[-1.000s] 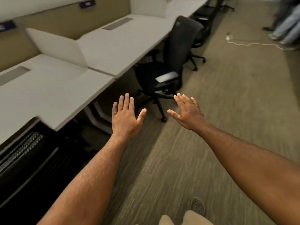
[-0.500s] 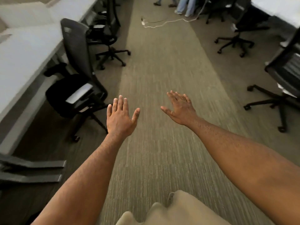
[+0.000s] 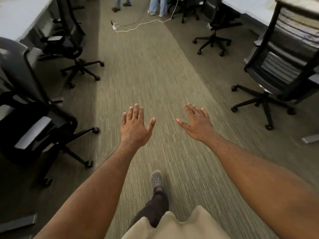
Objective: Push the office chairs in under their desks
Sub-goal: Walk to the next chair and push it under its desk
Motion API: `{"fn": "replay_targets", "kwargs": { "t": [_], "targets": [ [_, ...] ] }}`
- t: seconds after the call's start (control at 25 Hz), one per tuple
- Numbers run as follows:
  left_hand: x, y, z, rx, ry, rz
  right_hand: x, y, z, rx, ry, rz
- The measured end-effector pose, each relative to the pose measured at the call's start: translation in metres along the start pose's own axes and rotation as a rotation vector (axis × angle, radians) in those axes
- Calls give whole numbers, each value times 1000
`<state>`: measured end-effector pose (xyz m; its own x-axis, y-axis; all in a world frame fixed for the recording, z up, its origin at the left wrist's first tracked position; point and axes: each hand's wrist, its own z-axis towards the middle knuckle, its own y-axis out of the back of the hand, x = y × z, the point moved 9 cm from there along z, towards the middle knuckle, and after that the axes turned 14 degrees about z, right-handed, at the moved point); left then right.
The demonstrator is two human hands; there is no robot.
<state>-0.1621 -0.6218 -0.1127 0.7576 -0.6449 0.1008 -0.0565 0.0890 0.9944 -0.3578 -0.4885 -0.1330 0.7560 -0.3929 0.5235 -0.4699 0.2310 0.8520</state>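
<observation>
Four office chairs stand out along the aisle, none tucked fully under a desk. The nearest chair [image 3: 34, 128], black with a grey armrest pad, sits at 9 o'clock, its wheeled base reaching onto the lighter strip of carpet [image 3: 155, 80]. Behind it, at 10 o'clock, a second chair [image 3: 72, 37] stands beside the white desk [image 3: 19, 16] along the left edge. At 3 o'clock a mesh-backed chair [image 3: 283, 66] stands with its back to the aisle, close to the right-hand desk [image 3: 255, 7]; at 1 o'clock a fourth chair [image 3: 215, 26] sits farther off, its base on the darker carpet.

Both arms reach forward over the middle of the aisle. The left hand [image 3: 135, 126] is spread flat, palm down, fingers straight and thumb out, holding nothing. The right hand [image 3: 198, 123] is likewise wide, fingers splayed, touching nothing. Neither hand is in contact with any chair.

At 6 o'clock a foot in a grey clog [image 3: 156, 179] steps forward below beige shorts [image 3: 181, 226]. At 12 o'clock a white cable [image 3: 138, 25] with a power strip trails across the floor, and the legs of two standing people [image 3: 158, 6] show at the top edge.
</observation>
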Motion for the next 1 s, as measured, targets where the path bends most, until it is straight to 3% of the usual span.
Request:
{"fn": "replay_targets", "kwargs": {
  "t": [0.28, 0.72, 1.0],
  "targets": [
    [-8, -21, 169, -32, -31, -19, -45, 16, 155, -29, -39, -17],
    [62, -29, 392, -16, 7, 11, -25, 19, 412, 31, 66, -54],
    [155, -66, 470, 78, 258, 54, 15, -37, 580, 150, 240, -29]
  ]
}}
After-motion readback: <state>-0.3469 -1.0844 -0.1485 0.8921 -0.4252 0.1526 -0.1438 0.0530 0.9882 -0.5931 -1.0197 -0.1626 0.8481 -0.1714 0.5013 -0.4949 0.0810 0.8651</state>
